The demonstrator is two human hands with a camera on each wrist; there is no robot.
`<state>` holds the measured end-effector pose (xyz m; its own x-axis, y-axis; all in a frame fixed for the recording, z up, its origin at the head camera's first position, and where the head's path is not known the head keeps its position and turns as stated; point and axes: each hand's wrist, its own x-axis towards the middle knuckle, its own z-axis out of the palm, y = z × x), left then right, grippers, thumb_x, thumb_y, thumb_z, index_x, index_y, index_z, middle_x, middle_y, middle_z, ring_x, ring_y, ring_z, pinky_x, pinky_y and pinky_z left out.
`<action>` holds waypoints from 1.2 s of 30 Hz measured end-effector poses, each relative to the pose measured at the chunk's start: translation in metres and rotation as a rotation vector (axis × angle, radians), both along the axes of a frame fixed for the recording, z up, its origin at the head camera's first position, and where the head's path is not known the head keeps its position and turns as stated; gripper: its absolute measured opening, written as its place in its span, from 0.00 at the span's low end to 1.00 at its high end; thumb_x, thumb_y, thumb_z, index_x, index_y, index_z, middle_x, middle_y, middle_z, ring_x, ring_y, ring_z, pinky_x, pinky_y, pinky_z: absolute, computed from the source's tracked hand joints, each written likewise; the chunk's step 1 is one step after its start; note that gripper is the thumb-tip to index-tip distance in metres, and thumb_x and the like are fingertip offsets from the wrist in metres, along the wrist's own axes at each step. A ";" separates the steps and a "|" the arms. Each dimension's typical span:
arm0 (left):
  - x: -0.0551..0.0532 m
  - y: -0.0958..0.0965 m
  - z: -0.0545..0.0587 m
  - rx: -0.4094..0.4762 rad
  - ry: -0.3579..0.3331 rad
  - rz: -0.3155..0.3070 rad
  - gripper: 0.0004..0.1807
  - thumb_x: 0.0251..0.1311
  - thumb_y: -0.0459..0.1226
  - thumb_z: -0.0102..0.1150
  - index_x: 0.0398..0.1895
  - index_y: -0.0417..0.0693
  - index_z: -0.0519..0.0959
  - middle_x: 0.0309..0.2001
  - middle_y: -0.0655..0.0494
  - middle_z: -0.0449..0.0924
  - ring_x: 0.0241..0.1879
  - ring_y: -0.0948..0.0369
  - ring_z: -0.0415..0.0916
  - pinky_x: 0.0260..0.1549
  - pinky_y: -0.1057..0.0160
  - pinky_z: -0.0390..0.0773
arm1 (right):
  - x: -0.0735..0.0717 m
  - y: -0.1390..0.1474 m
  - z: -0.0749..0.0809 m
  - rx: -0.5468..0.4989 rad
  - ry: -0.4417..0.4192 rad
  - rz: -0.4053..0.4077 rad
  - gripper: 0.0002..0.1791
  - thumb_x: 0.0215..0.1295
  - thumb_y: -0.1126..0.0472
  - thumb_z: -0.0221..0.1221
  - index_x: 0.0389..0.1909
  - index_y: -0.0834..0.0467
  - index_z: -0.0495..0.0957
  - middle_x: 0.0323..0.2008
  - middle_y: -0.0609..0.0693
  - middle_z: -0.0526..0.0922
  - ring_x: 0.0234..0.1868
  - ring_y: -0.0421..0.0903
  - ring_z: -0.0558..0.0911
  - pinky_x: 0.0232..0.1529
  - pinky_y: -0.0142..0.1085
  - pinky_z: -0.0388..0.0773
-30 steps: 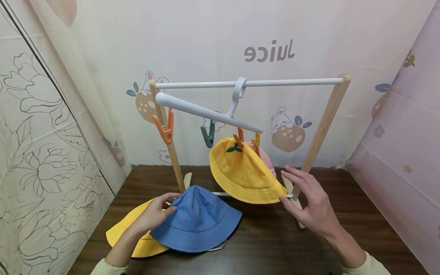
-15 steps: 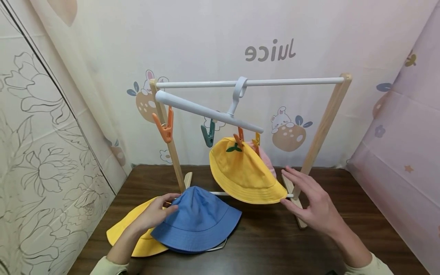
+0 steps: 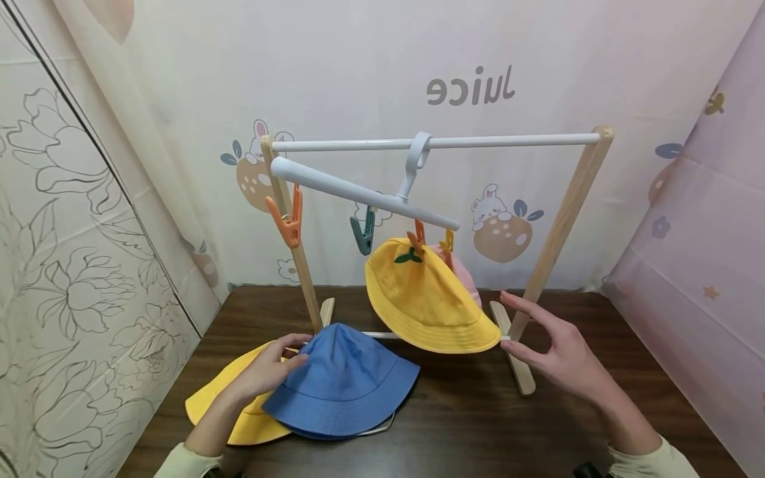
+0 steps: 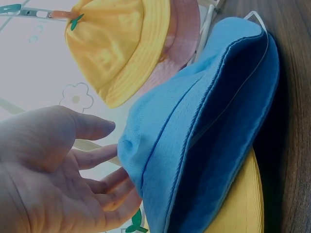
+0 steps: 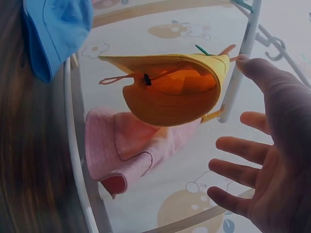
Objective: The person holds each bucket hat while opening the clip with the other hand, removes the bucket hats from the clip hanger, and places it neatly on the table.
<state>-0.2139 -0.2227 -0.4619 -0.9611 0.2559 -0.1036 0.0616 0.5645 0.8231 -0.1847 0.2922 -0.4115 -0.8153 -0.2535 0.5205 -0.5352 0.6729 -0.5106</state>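
one blue hat just beside the left grip

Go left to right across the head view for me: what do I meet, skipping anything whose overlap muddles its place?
Lying yellow hat → blue hat → hanging yellow hat → right grip.

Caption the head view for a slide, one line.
Left hand at a blue hat, right hand beside a yellow hat clipped to a tilted hanger on a rack.
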 end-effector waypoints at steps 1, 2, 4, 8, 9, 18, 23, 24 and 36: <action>0.000 0.000 0.000 0.002 0.012 -0.001 0.24 0.83 0.37 0.60 0.76 0.37 0.77 0.70 0.35 0.81 0.64 0.44 0.80 0.56 0.51 0.85 | 0.000 0.001 0.000 -0.008 -0.011 0.001 0.45 0.68 0.62 0.79 0.83 0.41 0.74 0.76 0.37 0.83 0.72 0.12 0.70 0.64 0.10 0.65; 0.000 0.001 0.001 0.006 0.025 0.003 0.24 0.83 0.36 0.60 0.76 0.38 0.77 0.70 0.36 0.82 0.65 0.43 0.81 0.58 0.50 0.86 | -0.001 0.001 0.000 -0.020 -0.024 0.005 0.44 0.68 0.62 0.78 0.83 0.41 0.74 0.76 0.35 0.82 0.71 0.13 0.71 0.63 0.11 0.67; 0.001 0.002 0.002 0.011 0.057 0.001 0.23 0.83 0.35 0.60 0.75 0.37 0.77 0.71 0.35 0.82 0.67 0.42 0.81 0.61 0.46 0.87 | -0.002 0.002 -0.001 -0.051 -0.052 0.018 0.42 0.70 0.64 0.77 0.82 0.43 0.74 0.74 0.30 0.82 0.71 0.14 0.72 0.62 0.13 0.69; -0.001 0.005 0.004 0.008 0.110 0.012 0.23 0.83 0.34 0.60 0.75 0.36 0.77 0.71 0.36 0.82 0.68 0.41 0.82 0.64 0.41 0.87 | -0.005 0.004 -0.003 -0.110 -0.095 0.035 0.39 0.72 0.65 0.74 0.82 0.45 0.75 0.72 0.21 0.80 0.70 0.15 0.74 0.60 0.16 0.74; -0.001 0.005 0.005 0.008 0.119 0.013 0.23 0.83 0.34 0.60 0.75 0.36 0.77 0.71 0.36 0.83 0.69 0.41 0.82 0.64 0.41 0.86 | -0.005 0.005 -0.003 -0.122 -0.103 0.039 0.39 0.73 0.65 0.73 0.82 0.46 0.75 0.71 0.20 0.80 0.70 0.15 0.75 0.60 0.17 0.75; -0.007 0.004 0.023 0.112 0.266 -0.051 0.23 0.84 0.32 0.59 0.76 0.36 0.76 0.69 0.31 0.83 0.67 0.40 0.82 0.57 0.66 0.84 | -0.008 0.006 -0.002 -0.202 -0.125 0.076 0.37 0.73 0.69 0.71 0.81 0.52 0.75 0.71 0.25 0.82 0.68 0.19 0.79 0.59 0.19 0.81; -0.009 0.006 0.037 0.188 0.347 -0.095 0.22 0.85 0.32 0.57 0.76 0.36 0.75 0.69 0.31 0.83 0.68 0.39 0.82 0.60 0.75 0.82 | -0.009 0.005 0.003 -0.258 -0.117 0.139 0.37 0.74 0.75 0.67 0.81 0.58 0.74 0.70 0.24 0.83 0.70 0.23 0.82 0.56 0.21 0.84; -0.009 0.006 0.039 0.195 0.362 -0.103 0.22 0.85 0.32 0.57 0.77 0.37 0.75 0.70 0.32 0.83 0.68 0.41 0.83 0.60 0.75 0.83 | -0.009 0.005 0.004 -0.266 -0.119 0.149 0.36 0.74 0.75 0.67 0.81 0.58 0.73 0.70 0.24 0.83 0.70 0.24 0.82 0.55 0.21 0.85; -0.015 0.020 0.058 0.228 0.435 -0.194 0.24 0.85 0.32 0.56 0.79 0.40 0.73 0.74 0.34 0.80 0.70 0.58 0.82 0.60 0.69 0.84 | -0.013 0.007 0.010 -0.312 -0.123 0.213 0.36 0.75 0.79 0.63 0.82 0.64 0.70 0.72 0.27 0.83 0.70 0.25 0.83 0.50 0.25 0.89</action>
